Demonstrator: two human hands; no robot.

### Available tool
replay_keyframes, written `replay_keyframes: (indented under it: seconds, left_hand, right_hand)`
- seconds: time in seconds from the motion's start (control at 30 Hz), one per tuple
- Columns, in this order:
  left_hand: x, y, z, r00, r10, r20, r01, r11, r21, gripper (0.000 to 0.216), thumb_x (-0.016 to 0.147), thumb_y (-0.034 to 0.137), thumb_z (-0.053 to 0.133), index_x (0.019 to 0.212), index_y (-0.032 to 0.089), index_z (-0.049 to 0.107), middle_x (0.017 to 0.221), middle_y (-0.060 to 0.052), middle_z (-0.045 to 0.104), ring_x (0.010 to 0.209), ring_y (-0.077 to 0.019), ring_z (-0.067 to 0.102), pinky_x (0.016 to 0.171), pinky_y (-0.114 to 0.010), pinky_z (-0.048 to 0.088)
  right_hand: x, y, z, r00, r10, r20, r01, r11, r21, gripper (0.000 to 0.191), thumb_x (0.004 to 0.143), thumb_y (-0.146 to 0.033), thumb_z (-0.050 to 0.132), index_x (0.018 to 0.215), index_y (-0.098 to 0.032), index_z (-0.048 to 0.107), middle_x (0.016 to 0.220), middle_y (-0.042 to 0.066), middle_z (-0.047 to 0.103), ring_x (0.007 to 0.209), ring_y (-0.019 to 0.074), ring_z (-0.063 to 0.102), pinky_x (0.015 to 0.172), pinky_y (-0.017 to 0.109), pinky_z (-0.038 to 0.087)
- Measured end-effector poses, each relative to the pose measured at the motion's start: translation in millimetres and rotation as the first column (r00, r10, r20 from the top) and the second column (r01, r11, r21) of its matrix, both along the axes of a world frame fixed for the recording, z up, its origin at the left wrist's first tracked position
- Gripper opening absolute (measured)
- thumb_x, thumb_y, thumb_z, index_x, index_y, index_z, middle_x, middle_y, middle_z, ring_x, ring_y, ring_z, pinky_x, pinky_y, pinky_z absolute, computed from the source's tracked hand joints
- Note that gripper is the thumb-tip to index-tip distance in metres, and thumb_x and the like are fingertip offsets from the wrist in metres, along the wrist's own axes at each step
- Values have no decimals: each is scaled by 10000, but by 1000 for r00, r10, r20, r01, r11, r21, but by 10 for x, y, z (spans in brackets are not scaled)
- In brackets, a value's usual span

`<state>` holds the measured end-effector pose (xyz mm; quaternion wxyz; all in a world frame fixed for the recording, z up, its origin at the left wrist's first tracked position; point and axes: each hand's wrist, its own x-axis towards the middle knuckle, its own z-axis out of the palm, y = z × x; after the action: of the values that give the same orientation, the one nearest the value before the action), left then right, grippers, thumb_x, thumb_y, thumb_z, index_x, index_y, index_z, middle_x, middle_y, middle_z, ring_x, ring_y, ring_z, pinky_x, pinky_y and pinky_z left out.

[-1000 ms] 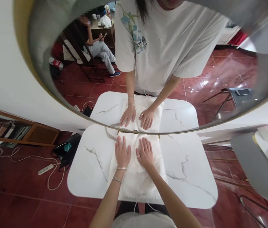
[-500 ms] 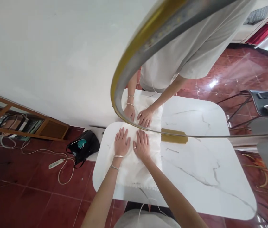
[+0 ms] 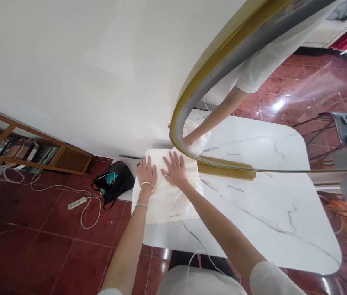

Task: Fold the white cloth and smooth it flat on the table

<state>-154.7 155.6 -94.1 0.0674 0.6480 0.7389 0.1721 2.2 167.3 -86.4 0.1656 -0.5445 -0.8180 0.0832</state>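
A white cloth (image 3: 170,205) with a zigzag-cut edge lies spread on the white marble-patterned table (image 3: 268,221), near its left end. On the cloth's upper left part, my left hand (image 3: 147,172) rests flat, fingers stretched out, with bracelets on the wrist. My right hand (image 3: 175,170) presses on the upper middle of the cloth, fingers spread, a ring on one of them. Both hands are open and touch the cloth from above. Faint dark marks show by its near edge. A gold-framed mirror (image 3: 183,102) behind the table reflects one arm and part of the cloth.
The mirror's gold lower strip (image 3: 238,170) meets the table's far side. A white wall (image 3: 69,82) rises at left. On the red tiled floor are a black bag (image 3: 119,182) and a power strip (image 3: 77,203) with its cable. A wooden shelf (image 3: 70,162) stands beyond.
Both hands and the cloth have shifted left along the table, and the cloth looks smoother. My right hand's fingers are spread wider. The view has also shifted slightly.
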Motion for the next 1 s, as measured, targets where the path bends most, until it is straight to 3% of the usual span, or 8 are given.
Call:
replay_keyframes:
  seconds: [0.1,0.27,0.4,0.53,0.73,0.87,1.0]
  left_hand:
    - [-29,-539,-27,997,78,-4,-78,995,62,554,977,410,275,1462,151,345,1513,-159,343,1411,-293,294,1123,-492,300]
    - [143,-1617,-8,985,161,-63,-150,978,144,549,984,362,302,1510,231,215,1550,-145,266,1439,-313,218,1123,-549,268]
    - [297,-2084,4,982,173,-76,-158,973,168,588,974,327,351,1519,271,141,1570,-131,209,1442,-341,187,1116,-601,246]
    - [330,-1974,11,979,180,-94,-160,969,188,582,969,323,365,1515,243,180,1559,-160,222,1437,-356,193,1109,-613,245]
    - [456,-1321,40,988,138,-63,-128,980,151,544,975,354,312,1468,126,327,1528,-220,268,1441,-357,176,1113,-609,221]
    - [1027,-1152,40,997,-58,-49,62,995,76,574,950,397,364,1447,111,366,1548,-219,214,1452,-364,110,1119,-616,187]
    - [1969,-1389,61,932,-358,-55,358,934,-16,605,910,448,447,1452,191,368,1574,-177,156,1459,-349,83,1129,-622,117]
  right_hand:
    - [34,-472,12,999,51,-13,-51,999,9,588,932,-470,424,1455,-208,359,1571,122,178,1449,339,76,1137,573,94]
    - [255,-1546,86,987,156,-28,-158,983,-90,681,909,-539,435,1505,-281,231,1585,112,114,1449,371,40,1124,615,92]
    - [400,-1970,185,964,256,-67,-264,950,-165,704,886,-629,415,1498,-336,225,1594,92,43,1438,412,38,1103,660,71]
    - [400,-1810,265,958,270,-93,-284,936,-209,647,921,-616,345,1487,-311,269,1592,102,3,1439,409,44,1104,655,71]
    - [532,-1343,195,985,151,-89,-164,972,-171,623,926,-623,332,1474,-327,299,1592,71,75,1453,354,38,1132,603,77]
    - [1119,-1337,53,999,-25,-24,23,994,-107,637,906,-613,410,1474,-350,295,1586,61,132,1453,341,74,1140,586,75]
    - [2076,-1642,-16,986,-148,74,151,988,-44,630,902,-562,461,1472,-340,307,1578,59,169,1453,327,97,1145,569,92]
